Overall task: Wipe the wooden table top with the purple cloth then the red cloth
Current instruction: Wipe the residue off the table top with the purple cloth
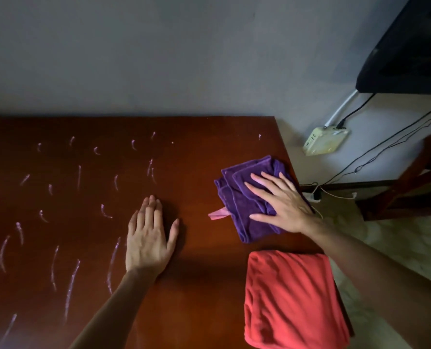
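The dark wooden table top (197,152) carries several pale, whitish streaks across its left and middle parts. A folded purple cloth (237,197) with a pink tag lies near the table's right edge. My right hand (282,201) rests flat on it with fingers spread. A folded red cloth (292,298) lies at the front right corner, untouched. On bare wood left of the purple cloth, my left hand (150,238) lies flat, fingers straight.
A grey wall runs behind the table. Right of the table, on the floor, are a white power strip (325,139), several cables and a dark wooden chair frame (410,187). A black screen (410,46) hangs at the upper right.
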